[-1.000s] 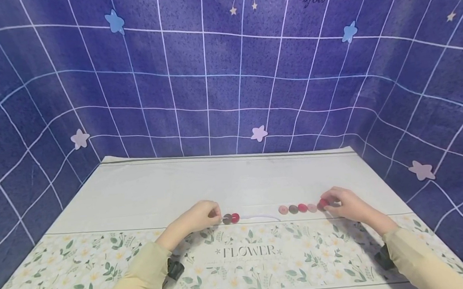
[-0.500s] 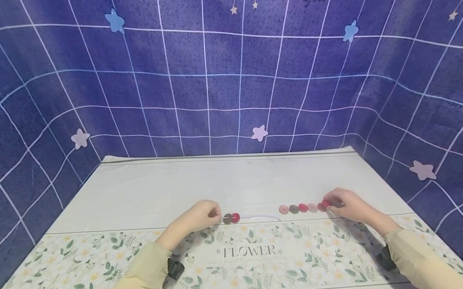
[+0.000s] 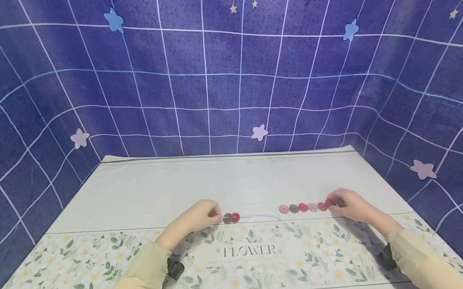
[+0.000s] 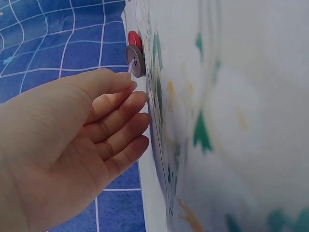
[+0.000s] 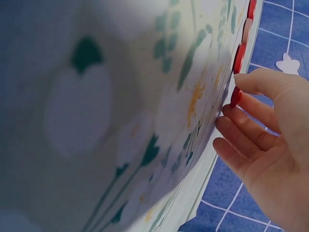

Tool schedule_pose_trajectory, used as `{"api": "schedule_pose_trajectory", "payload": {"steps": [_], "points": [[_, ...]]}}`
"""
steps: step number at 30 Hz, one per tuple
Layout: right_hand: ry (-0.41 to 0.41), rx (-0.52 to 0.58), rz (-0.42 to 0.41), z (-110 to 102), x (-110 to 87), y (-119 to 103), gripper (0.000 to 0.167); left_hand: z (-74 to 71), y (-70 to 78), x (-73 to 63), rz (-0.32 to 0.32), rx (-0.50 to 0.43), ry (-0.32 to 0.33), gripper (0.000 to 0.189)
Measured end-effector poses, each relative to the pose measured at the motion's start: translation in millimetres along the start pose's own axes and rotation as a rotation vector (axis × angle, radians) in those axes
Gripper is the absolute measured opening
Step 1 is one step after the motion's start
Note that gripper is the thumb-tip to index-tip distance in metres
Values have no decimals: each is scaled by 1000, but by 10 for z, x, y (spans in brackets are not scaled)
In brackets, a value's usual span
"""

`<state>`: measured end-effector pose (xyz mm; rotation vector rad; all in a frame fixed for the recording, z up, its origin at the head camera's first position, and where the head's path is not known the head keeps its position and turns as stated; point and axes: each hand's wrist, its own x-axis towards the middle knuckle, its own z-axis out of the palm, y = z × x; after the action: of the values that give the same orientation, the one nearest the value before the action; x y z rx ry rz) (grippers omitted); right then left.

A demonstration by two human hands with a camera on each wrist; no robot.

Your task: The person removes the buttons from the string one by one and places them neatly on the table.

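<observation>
On the white flower-printed tabletop [image 3: 226, 181], left hand [image 3: 201, 215] and right hand [image 3: 349, 204] both pinch. In the round-button row [image 3: 303, 207] toward the right edge, the right grips the red end button [image 5: 235, 96]; the left, thin white cord [image 4: 131, 66] through round brown and red buttons [image 3: 227, 219].

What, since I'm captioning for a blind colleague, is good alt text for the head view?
A person's left hand pinches a pale cord threaded through a dark button and a red button, while the right hand pinches another red button at the right end of a row of pink, dark and red buttons. They are over a floral tablecloth, before blue gridded fabric.
</observation>
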<state>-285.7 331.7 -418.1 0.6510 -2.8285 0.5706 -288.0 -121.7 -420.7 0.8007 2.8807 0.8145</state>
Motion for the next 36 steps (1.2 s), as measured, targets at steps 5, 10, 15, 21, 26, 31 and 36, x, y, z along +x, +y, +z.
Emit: {"api": "schedule_pose_trajectory", "payload": {"steps": [5,10,15,21,26,31,36], "points": [[-3,-26,6,-18,20,-10,23,-13,6,9,-3,21,6,9],[-1,-62,-7,-23,35,-20,22,-24,7,19,2,38,8,8],[7,-89,-21,-13,41,-21,21,-37,17,14,6,38,11,8],[10,-98,-28,0,32,-34,20,-32,17,7,5,36,11,7],[5,-101,-34,7,19,-37,20,-28,20,7,-10,30,7,8],[3,-97,-28,21,3,-30,22,-21,23,-2,-8,34,6,8],[-19,-81,-15,26,-13,-8,27,-10,24,-8,9,25,7,8]]}}
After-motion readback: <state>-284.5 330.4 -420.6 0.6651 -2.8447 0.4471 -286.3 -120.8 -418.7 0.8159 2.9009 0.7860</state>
